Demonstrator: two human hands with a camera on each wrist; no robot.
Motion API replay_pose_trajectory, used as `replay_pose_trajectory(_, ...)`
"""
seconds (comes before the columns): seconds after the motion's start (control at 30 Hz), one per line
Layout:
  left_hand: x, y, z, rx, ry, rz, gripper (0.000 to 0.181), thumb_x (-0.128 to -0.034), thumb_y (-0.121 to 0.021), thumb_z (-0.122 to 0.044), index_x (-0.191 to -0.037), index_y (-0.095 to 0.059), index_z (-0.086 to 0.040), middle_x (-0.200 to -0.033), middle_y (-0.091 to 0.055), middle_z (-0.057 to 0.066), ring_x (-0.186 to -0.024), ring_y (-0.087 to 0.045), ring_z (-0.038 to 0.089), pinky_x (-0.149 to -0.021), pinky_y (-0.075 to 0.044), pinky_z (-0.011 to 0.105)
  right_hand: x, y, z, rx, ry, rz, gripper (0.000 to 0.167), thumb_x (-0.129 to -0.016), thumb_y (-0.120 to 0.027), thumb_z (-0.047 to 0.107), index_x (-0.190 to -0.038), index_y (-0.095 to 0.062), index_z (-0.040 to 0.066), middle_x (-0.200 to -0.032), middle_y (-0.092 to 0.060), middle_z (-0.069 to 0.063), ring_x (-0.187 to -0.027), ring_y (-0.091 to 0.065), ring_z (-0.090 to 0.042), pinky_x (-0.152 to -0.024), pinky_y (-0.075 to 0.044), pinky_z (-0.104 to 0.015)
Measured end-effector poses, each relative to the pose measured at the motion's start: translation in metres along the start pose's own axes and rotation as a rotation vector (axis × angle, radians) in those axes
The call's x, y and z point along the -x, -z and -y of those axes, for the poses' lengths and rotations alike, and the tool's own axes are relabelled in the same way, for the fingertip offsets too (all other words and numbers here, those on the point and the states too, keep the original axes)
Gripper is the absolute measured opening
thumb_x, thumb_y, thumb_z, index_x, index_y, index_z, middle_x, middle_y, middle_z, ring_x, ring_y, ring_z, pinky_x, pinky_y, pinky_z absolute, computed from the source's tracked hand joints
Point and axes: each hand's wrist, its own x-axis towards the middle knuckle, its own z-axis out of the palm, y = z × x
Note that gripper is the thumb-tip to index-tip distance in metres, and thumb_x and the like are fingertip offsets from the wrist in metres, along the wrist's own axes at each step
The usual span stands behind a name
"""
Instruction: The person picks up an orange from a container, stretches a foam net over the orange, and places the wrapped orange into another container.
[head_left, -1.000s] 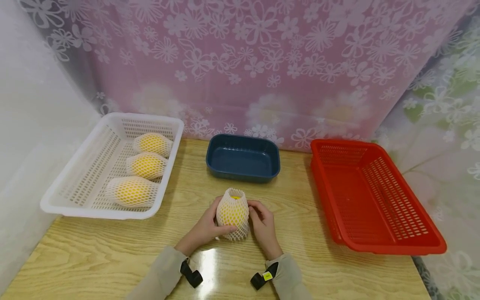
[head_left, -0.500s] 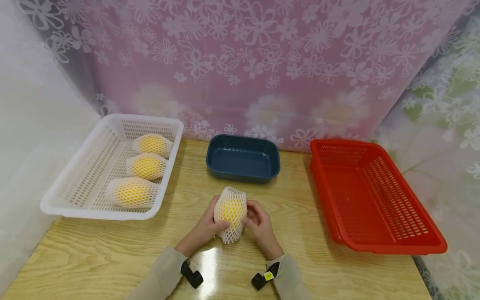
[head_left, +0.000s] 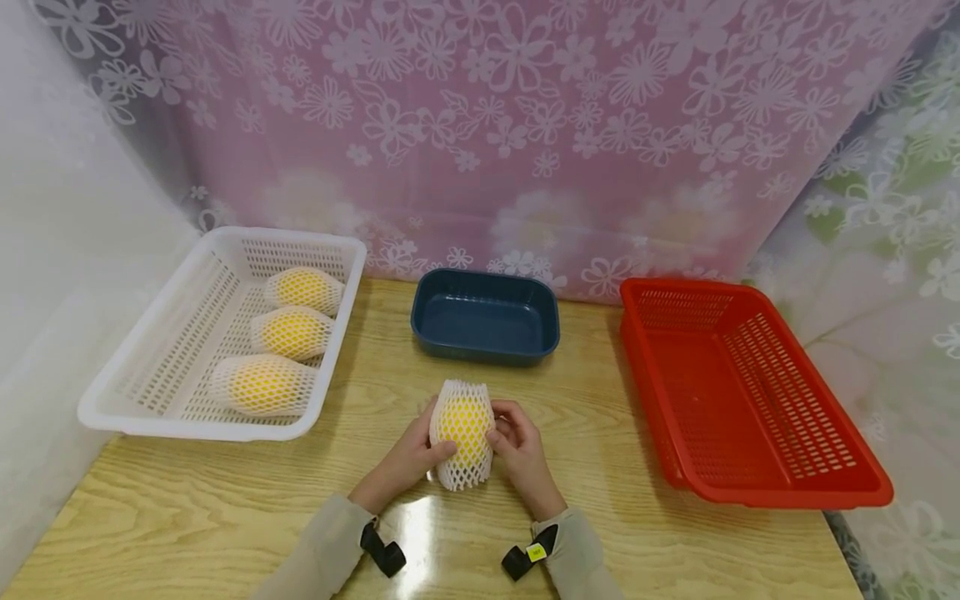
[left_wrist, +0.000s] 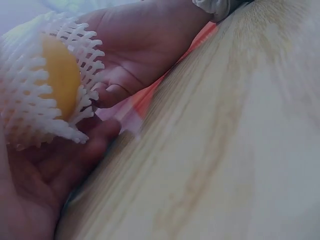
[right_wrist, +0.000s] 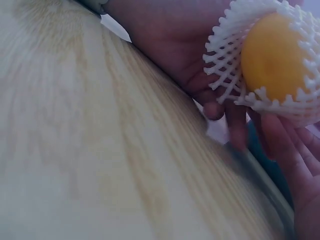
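In the head view, a yellow mango (head_left: 465,429) in a white foam net sleeve is held above the table, roughly upright. My left hand (head_left: 408,458) grips it from the left, its thumb across the front. My right hand (head_left: 521,450) holds the right side, thumb on the net and fingers bent behind. The left wrist view shows bare yellow mango skin (left_wrist: 62,77) at the sleeve's open end, with the right hand (left_wrist: 145,40) beyond it. In the right wrist view the mango's end (right_wrist: 275,57) also shows through the opening, and the left hand (right_wrist: 165,45) is behind. Some fingertips are hidden.
A white basket (head_left: 112,407) at left holds three netted mangoes (head_left: 292,333). Behind the hands stands a dark blue tray (head_left: 487,350) with nothing in it. A red basket (head_left: 757,400) is at right on the wooden table (head_left: 225,517). Floral cloth (head_left: 487,167) hangs behind.
The mango has been tilted in the hands: its open top end no longer shows, and the side faces the head camera. The right thumb has come onto the net. The baskets and tray stay put.
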Motion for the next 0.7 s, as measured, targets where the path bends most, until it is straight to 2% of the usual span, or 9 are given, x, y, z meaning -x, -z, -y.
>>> replay_pose_trajectory(0.2, -0.0023, -0.0024, -0.0046, 0.143, 0.096, 0.027, 0.084, -0.0911, -0.071, -0.041, -0.146, -0.03, 0.008, -0.117, -0.06, 0.018, -0.1, -0.065, 0.018, -0.085, -0.054, 0.032, 0.0009, -0.0001, -0.0002, 0.044, 0.009, -0.022, 0.034, -0.101, -0.056, 0.005, -0.131, -0.046, -0.008, -0.114, -0.055, -0.012, -0.096, -0.064, -0.015, -0.076, -0.054, -0.024)
replay_pose_trajectory(0.33, -0.0038, -0.0038, -0.0057, 0.226, 0.146, 0.036, 0.083, -0.0896, -0.075, -0.03, -0.145, -0.028, 0.008, -0.118, -0.059, 0.016, -0.101, -0.065, 0.019, -0.086, -0.054, 0.032, 0.0007, 0.0005, 0.0002, 0.1, 0.005, -0.043, 0.028, -0.102, -0.051, 0.002, -0.129, -0.049, -0.005, -0.114, -0.055, -0.016, -0.093, -0.065, -0.015, -0.073, -0.054, -0.025)
replay_pose_trajectory(0.4, -0.0038, -0.0041, -0.0063, 0.235, 0.155, 0.028, 0.081, -0.0895, -0.075, -0.027, -0.145, -0.028, 0.008, -0.118, -0.059, 0.017, -0.101, -0.065, 0.02, -0.085, -0.054, 0.033, 0.0006, 0.0004, 0.0004, 0.116, -0.009, -0.045, 0.027, -0.103, -0.05, 0.002, -0.129, -0.05, -0.004, -0.115, -0.056, -0.017, -0.094, -0.065, -0.015, -0.072, -0.054, -0.026)
replay_pose_trajectory(0.53, -0.0039, -0.0049, -0.008, 0.196, 0.149, -0.006, 0.08, -0.088, -0.076, -0.023, -0.147, -0.029, 0.004, -0.12, -0.057, 0.017, -0.102, -0.064, 0.02, -0.086, -0.053, 0.032, 0.0006, 0.0004, -0.0003, 0.136, -0.017, -0.044, 0.027, -0.103, -0.049, 0.002, -0.129, -0.05, -0.004, -0.116, -0.057, -0.013, -0.094, -0.063, -0.013, -0.074, -0.053, -0.025)
replay_pose_trajectory(0.7, -0.0047, -0.0057, -0.01, 0.167, 0.138, -0.051, 0.083, -0.0833, -0.079, -0.016, -0.149, -0.031, -0.002, -0.124, -0.053, 0.018, -0.106, -0.061, 0.025, -0.088, -0.054, 0.037, -0.0003, 0.0004, -0.0012, 0.141, 0.03, -0.049, 0.029, -0.101, -0.052, 0.001, -0.13, -0.051, -0.004, -0.118, -0.059, -0.011, -0.099, -0.061, -0.015, -0.083, -0.051, -0.025)
